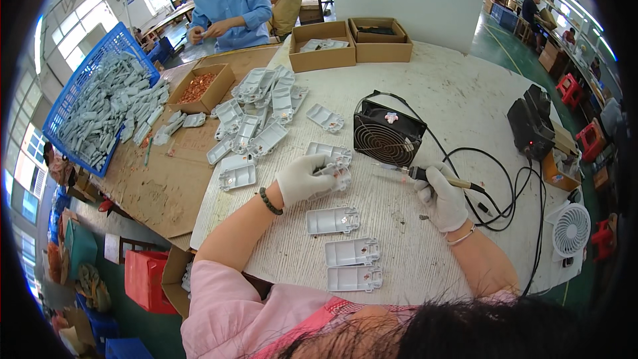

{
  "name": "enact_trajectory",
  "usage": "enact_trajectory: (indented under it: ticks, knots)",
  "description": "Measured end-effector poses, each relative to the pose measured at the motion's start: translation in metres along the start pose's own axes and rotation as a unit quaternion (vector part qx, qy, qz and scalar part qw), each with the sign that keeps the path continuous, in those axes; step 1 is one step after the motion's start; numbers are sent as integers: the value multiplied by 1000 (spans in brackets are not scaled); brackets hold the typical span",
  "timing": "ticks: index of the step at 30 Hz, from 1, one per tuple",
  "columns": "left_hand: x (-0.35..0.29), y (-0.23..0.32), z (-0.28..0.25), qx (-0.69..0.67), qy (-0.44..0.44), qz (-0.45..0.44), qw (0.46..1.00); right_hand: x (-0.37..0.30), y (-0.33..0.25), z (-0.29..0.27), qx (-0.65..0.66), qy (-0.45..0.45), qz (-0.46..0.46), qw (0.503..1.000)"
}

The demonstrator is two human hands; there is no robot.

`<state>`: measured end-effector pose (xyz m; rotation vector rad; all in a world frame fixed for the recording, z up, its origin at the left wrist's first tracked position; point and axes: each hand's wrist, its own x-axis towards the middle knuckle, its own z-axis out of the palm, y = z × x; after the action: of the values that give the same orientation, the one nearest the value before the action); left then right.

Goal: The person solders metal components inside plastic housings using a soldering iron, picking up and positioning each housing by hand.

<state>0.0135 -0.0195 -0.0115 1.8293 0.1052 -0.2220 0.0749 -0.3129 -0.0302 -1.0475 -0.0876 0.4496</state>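
Note:
In a white glove, my left hand is closed on the edge of a light grey plastic housing at the middle of the table. My right hand, also gloved, grips a soldering iron with its tip pointing left toward that housing. The tip appears apart from the housing. Just beyond the held piece lies another grey housing. Nearer me, a single housing and a close pair, including this front housing, lie in a column. A black square fan stands between and beyond my hands.
Grey housings are heaped at the left. Past them stand a carton of copper-coloured parts and a tilted blue basket. A black power unit, its looping cable and a white fan occupy the right. A co-worker stands opposite.

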Motion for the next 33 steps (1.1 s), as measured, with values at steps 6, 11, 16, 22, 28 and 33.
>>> enact_trajectory:
  ticks: [6,11,16,22,28,33]
  knots:
    - [-5,0,8,-20,-66,54,996,0,-1,-1,-30,-6,0,1000]
    - [-3,-7,14,111,-10,114,987,-6,-2,5,-64,-17,-13,998]
    - [-5,0,21,209,36,143,967,-13,-9,10,-171,-54,11,984]
    - [-6,-1,20,223,42,179,957,-17,-11,17,-231,-96,5,968]
    - [-5,0,21,242,43,182,952,-15,-6,16,-214,-128,1,968]
    - [-5,1,21,243,37,175,953,-16,-7,18,-229,-122,13,966]
